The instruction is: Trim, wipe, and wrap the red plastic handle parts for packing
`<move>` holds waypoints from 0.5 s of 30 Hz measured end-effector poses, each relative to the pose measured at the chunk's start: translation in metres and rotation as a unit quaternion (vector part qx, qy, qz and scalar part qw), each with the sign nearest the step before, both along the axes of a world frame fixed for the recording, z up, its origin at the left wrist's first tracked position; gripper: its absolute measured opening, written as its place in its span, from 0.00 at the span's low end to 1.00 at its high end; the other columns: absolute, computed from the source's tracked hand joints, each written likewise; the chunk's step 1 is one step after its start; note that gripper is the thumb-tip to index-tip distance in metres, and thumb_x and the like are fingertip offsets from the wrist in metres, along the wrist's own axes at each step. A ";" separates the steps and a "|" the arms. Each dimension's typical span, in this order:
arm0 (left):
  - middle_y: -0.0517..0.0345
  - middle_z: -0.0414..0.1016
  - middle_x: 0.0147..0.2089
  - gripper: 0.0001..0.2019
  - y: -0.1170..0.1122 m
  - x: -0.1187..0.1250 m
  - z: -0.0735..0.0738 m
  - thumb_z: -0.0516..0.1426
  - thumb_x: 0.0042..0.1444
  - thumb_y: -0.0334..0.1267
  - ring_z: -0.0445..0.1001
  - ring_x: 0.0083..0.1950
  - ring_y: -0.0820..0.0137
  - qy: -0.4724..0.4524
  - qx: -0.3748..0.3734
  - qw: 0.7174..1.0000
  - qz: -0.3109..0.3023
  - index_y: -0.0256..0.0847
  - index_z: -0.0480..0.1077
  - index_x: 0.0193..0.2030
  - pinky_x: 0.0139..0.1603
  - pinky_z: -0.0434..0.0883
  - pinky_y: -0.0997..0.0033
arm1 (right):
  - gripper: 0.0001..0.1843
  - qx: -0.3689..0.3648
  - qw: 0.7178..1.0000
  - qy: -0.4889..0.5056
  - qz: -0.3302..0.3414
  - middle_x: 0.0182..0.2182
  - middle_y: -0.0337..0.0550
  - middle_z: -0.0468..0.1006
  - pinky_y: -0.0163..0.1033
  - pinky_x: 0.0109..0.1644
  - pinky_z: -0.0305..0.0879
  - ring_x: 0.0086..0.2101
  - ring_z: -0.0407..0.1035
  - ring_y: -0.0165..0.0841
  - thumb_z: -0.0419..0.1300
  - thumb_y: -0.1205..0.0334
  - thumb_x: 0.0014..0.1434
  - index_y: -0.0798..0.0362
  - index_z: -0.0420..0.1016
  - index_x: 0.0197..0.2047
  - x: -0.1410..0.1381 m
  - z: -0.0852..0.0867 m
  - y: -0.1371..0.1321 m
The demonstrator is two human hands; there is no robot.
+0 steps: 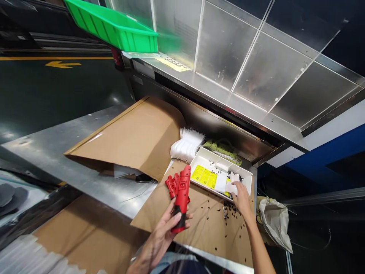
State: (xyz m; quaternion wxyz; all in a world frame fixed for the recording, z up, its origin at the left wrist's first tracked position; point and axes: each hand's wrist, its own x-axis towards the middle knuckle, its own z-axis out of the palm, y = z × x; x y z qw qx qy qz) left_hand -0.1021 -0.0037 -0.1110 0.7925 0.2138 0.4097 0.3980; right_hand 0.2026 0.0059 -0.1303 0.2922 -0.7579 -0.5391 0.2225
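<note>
My left hand (168, 224) is wrapped round the black lower part of a red-and-black tool housing (183, 186), held upright over the cardboard-covered bench. Just behind it, further red housing parts (172, 185) lie on the cardboard, partly hidden. My right hand (242, 198) reaches into a white tray (205, 155), its fingers closed at a small white slip (232, 184). Beside that slip are a white stack (220, 182) and a yellow printed label sheet (203, 176). Small black pieces (228, 209) are scattered in the tray and over the cardboard near my right wrist.
A large open cardboard box (134, 133) stands on the metal bench at left. White foam sleeves (188, 144) and a green patterned pouch (222, 148) sit behind the tray. A green bin (114, 28) rests on the upper shelf. A pale bag (275, 220) hangs at right.
</note>
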 end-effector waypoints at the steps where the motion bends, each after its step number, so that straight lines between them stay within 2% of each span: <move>1: 0.51 0.75 0.55 0.45 0.004 0.001 0.009 0.67 0.48 0.50 0.77 0.45 0.64 -0.021 -0.013 1.000 -0.003 0.49 0.52 0.71 0.43 0.75 0.68 | 0.15 0.004 1.000 -0.018 -0.002 0.54 0.56 0.73 0.57 0.64 0.51 0.58 0.61 0.50 0.56 0.62 0.55 0.52 0.75 0.45 0.012 -0.005 0.013; 3: 0.51 0.76 0.52 0.46 0.008 0.007 0.025 0.68 0.49 0.45 0.75 0.36 0.71 -0.061 -0.026 0.998 -0.015 0.49 0.49 0.72 0.35 0.73 0.73 | 0.11 0.013 0.999 -0.041 0.004 0.48 0.58 0.75 0.59 0.64 0.47 0.56 0.62 0.52 0.58 0.68 0.49 0.54 0.75 0.38 0.026 -0.018 0.030; 5: 0.51 0.77 0.49 0.48 0.008 0.016 0.039 0.68 0.50 0.43 0.72 0.32 0.75 -0.090 -0.032 0.995 -0.027 0.49 0.47 0.72 0.30 0.69 0.77 | 0.09 0.030 0.998 -0.051 0.010 0.42 0.57 0.77 0.60 0.65 0.44 0.54 0.64 0.52 0.58 0.70 0.47 0.54 0.73 0.34 0.031 -0.030 0.036; 8: 0.50 0.78 0.45 0.42 0.006 0.032 0.051 0.64 0.55 0.51 0.71 0.31 0.75 -0.110 -0.036 0.993 -0.033 0.46 0.50 0.72 0.27 0.65 0.77 | 0.12 0.071 0.996 -0.053 -0.003 0.43 0.56 0.75 0.62 0.65 0.44 0.53 0.64 0.52 0.57 0.65 0.49 0.55 0.72 0.39 0.039 -0.034 0.031; 10: 0.51 0.78 0.41 0.42 0.006 0.042 0.053 0.61 0.55 0.58 0.70 0.29 0.73 -0.100 -0.028 0.994 -0.041 0.45 0.52 0.71 0.26 0.63 0.76 | 0.19 0.103 0.994 -0.040 -0.020 0.48 0.57 0.73 0.59 0.61 0.54 0.53 0.65 0.50 0.52 0.59 0.56 0.56 0.68 0.49 0.044 -0.026 0.021; 12: 0.53 0.77 0.36 0.44 0.006 0.051 0.051 0.60 0.54 0.61 0.71 0.29 0.71 -0.082 -0.020 0.995 -0.054 0.43 0.50 0.71 0.26 0.65 0.74 | 0.25 0.131 0.991 -0.013 -0.024 0.51 0.57 0.70 0.53 0.53 0.65 0.50 0.68 0.45 0.42 0.55 0.62 0.56 0.60 0.59 0.041 -0.013 0.007; 14: 0.57 0.75 0.31 0.46 0.006 0.060 0.048 0.60 0.53 0.62 0.73 0.29 0.69 -0.076 -0.023 0.995 -0.066 0.41 0.48 0.72 0.28 0.67 0.72 | 0.27 0.161 0.987 0.011 -0.002 0.53 0.54 0.70 0.47 0.47 0.69 0.47 0.71 0.41 0.37 0.53 0.66 0.53 0.55 0.64 0.025 0.005 -0.009; 15: 0.58 0.74 0.30 0.46 0.006 0.064 0.048 0.60 0.54 0.61 0.74 0.29 0.69 -0.080 -0.031 0.994 -0.073 0.40 0.48 0.71 0.29 0.68 0.72 | 0.27 0.178 0.984 0.015 0.020 0.53 0.53 0.69 0.46 0.46 0.70 0.47 0.71 0.41 0.38 0.52 0.66 0.51 0.55 0.64 0.013 0.015 -0.018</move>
